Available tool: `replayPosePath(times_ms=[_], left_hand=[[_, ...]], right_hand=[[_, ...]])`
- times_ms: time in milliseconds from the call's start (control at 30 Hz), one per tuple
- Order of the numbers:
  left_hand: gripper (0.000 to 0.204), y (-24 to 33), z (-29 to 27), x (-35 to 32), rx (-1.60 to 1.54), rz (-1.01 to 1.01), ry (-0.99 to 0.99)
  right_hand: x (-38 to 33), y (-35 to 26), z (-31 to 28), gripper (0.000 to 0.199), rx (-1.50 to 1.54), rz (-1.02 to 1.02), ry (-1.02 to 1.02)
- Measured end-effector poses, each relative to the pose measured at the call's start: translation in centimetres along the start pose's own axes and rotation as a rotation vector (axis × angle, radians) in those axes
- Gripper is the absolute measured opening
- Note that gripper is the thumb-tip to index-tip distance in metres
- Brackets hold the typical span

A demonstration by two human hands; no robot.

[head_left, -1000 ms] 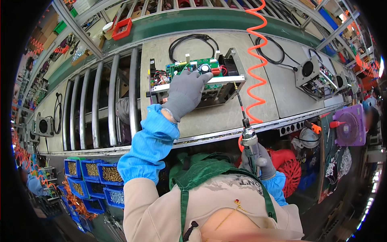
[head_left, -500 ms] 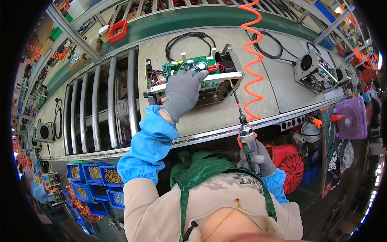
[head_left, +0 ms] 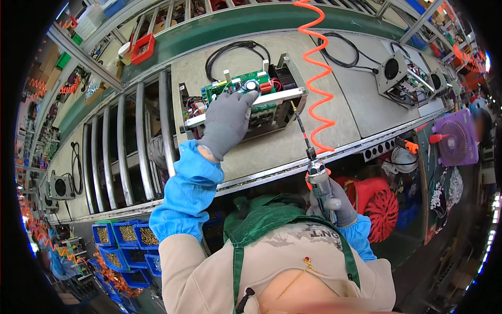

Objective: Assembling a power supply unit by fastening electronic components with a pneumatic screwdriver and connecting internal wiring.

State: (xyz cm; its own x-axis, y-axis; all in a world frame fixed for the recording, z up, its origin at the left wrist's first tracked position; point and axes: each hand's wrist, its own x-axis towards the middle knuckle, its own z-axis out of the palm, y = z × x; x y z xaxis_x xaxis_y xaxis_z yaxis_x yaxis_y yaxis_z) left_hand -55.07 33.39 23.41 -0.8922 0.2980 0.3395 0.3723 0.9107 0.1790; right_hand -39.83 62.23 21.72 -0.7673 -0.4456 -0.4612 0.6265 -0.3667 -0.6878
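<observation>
- The unit (head_left: 266,116) sits on the bench (head_left: 251,158), a little off the picture's centre toward 12 o'clock.
- How far along: partway, I judge. The green board (head_left: 219,90), wires (head_left: 196,104) and dark fan (head_left: 285,78) are in the unit, and a pale bar (head_left: 282,96) runs along its near side.
- The bar's fan end seems to be the spot being worked on; a screw there is too small to make out, so I cannot tell whether it is seated. The unit's top is uncovered.
- The unit's long axis runs from between 8 and 9 o'clock to between 2 and 3, with the dark fan at the latter end. Its barred side faces 6 o'clock; the board shows on top.
- Left hand (head_left: 229,116): palm down over the bar, fingers bent, the forefinger reaching onto the board. I cannot tell how firmly its grip closes on anything.
- Right hand (head_left: 339,205): the grip is wrapped round the driver (head_left: 320,180), fingers closed on its body.
- The driver points between 11 and 12 o'clock, its tip at or just beside the bar's fan end; contact is unclear.
- About these: a coiled orange hose (head_left: 320,86) at 1 o'clock, another unit (head_left: 393,78) at 2, rollers (head_left: 141,141) at 9, blue bins (head_left: 127,257) at 8.
</observation>
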Motion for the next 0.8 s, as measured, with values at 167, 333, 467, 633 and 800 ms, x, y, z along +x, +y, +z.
replayPosePath(times_ms=[167, 333, 467, 633, 800], left_hand=[[0.028, 0.0, 0.2, -0.3, 0.022, 0.036, 0.068], [0.029, 0.1, 0.2, -0.3, 0.009, 0.036, 0.084], [0.034, -0.3, 0.4, -0.4, 0.033, 0.075, 0.105], [0.031, -0.4, 0.4, -0.3, 0.009, 0.063, 0.065], [0.031, -0.4, -0.1, -0.2, -0.033, 0.023, 0.0]], right_hand=[[0.3, 0.2, 0.0, 0.093, 0.006, 0.004, -0.017], [1.0, -0.1, 0.3, 0.089, -0.072, 0.001, -0.007], [1.4, 0.0, 0.4, 0.084, -0.095, 0.0, -0.018], [1.5, 0.0, 0.4, 0.074, -0.091, 0.005, 0.029], [2.0, 0.4, -0.3, 0.072, -0.114, -0.011, 0.009]])
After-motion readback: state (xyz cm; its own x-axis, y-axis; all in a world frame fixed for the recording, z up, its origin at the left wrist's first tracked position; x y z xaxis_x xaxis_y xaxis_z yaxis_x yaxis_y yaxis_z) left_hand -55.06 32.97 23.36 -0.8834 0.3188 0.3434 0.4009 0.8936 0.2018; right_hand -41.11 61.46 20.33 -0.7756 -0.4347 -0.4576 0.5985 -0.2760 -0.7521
